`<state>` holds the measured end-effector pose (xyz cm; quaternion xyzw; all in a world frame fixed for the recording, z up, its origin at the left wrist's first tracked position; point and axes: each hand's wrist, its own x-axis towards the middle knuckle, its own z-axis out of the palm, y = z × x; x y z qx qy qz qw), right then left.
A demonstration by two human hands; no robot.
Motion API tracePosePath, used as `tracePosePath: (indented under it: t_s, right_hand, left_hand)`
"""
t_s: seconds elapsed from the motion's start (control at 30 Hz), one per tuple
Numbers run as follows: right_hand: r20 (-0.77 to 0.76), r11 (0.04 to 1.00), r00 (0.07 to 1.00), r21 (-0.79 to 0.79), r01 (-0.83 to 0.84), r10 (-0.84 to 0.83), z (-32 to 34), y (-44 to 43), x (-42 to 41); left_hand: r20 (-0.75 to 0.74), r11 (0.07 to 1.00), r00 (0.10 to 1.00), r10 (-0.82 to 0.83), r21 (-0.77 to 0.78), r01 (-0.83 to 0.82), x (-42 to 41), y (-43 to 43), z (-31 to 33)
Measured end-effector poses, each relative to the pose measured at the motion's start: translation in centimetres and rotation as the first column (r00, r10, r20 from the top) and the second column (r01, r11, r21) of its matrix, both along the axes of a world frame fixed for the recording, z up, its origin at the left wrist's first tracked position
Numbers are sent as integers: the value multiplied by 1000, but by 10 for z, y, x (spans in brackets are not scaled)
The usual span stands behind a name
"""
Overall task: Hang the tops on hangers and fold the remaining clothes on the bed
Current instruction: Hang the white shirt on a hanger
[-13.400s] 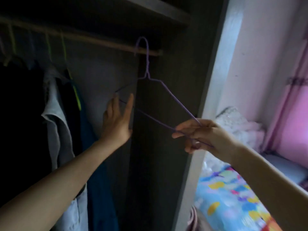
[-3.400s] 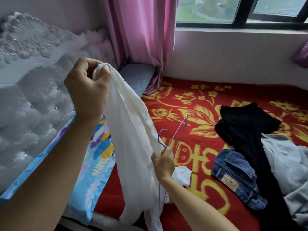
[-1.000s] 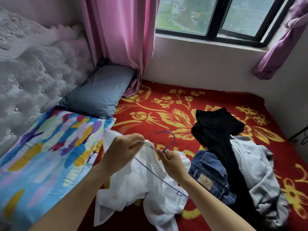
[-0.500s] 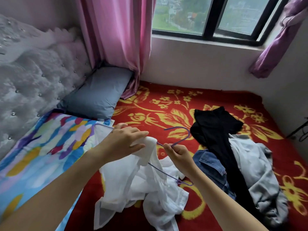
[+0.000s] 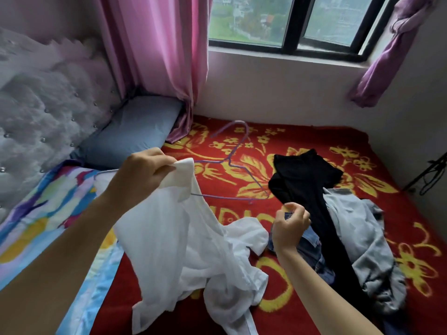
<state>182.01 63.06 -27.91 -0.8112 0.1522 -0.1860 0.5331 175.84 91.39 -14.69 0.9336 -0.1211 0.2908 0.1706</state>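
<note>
Top [image 5: 193, 238]: white, is being held up by its collar at centre left, its lower part trailing in a crumpled heap on the bed [image 5: 362, 165].
Quilt [image 5: 36, 213]: multicoloured, is lying along the bed's left edge by the tufted headboard.
Pillow [image 5: 130, 131]: blue-grey, is lying in the far left corner under the pink curtain.
Left hand [image 5: 142, 172]: is gripping the top's collar, its fingers [image 5: 154, 165] curling round the fabric.
Hanger [image 5: 217, 196]: purple wire, is sticking out of the top's neck to the right, hook pointing toward the window; its left end is passing into the fabric.
Right hand [image 5: 289, 226]: is hovering just right of the hanger, apart from it, fingers curling inward; whether they are pinching anything I cannot tell.
Black garment [image 5: 304, 175]: is lying spread across the pile.
Jeans [image 5: 312, 238]: are lying partly under it, behind the right hand.
Grey garment [image 5: 362, 233]: is lying bunched at the right.
</note>
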Motion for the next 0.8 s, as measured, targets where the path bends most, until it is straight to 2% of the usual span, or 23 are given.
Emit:
tracePosePath:
  t_s: [0.07,0.17,0.3,0.4,0.43,0.47,0.53,0.7,0.8]
  right_hand:
    - [-205,999,978,-12,-47,43,-19,-2,11]
    - [-482,939,824,-8,-344,298,-42,9,20]
    - [-545,780,684,-83,-620,485,-47,35,20]
    - [-585,631,507,10,-776,633,-54,52,17]
    - [-585,608,478,32,-793,655,-56,57,14]
    - [-567,610,494,18,-792,659,-61,60,13]
    - [-503,684,595,-10,-729,627,-58,58,14]
    - [-403,771,661,252,-585,633,-31,21,41]
    - [-356,816,734,259,-517,578,2,-5,59]
  left_hand:
    - [24,999,999,32,-3,-32,-4,-1,7]
    - [86,999,996,30,-28,-28,-12,-4,20]
    - [186,1000,983,-5,-28,11,-22,-10,39]
    - [233,995,971,-43,-77,62,-31,-14,49]
    - [240,991,969,-53,-106,80,-33,-14,51]
    - [246,987,968,-55,-133,90,-35,-12,53]
    - [254,979,966,-53,-178,100,-38,-5,55]
    - [214,968,974,69,-252,-14,-48,25,42]
    - [155,950,986,68,-311,-16,-55,31,22]
